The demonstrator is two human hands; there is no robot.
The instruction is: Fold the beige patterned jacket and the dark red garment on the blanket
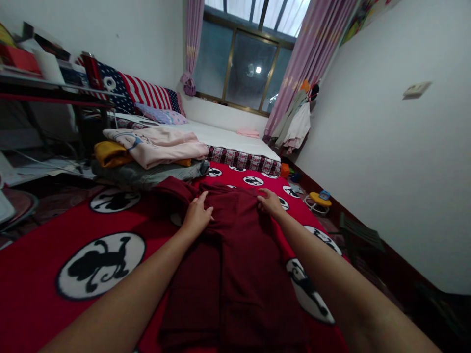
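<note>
Maroon trousers (243,235) lie spread on the red bed cover (29,274), their legs stretching toward me and a bunched part at the far left. My left hand (198,214) rests on the cloth near the far end, index finger and thumb apart. At the far right edge of the trousers, my right hand (271,202) has its fingers curled over the fabric and pinches it. Its fingertips are partly hidden.
Folded clothes (158,144), pink on top, are stacked beyond the trousers on the left. A white-topped bed (221,128) stands under the window. A cluttered desk (73,93) is at left; a yellow stool (319,198) and a dark folding stool (362,233) are at right.
</note>
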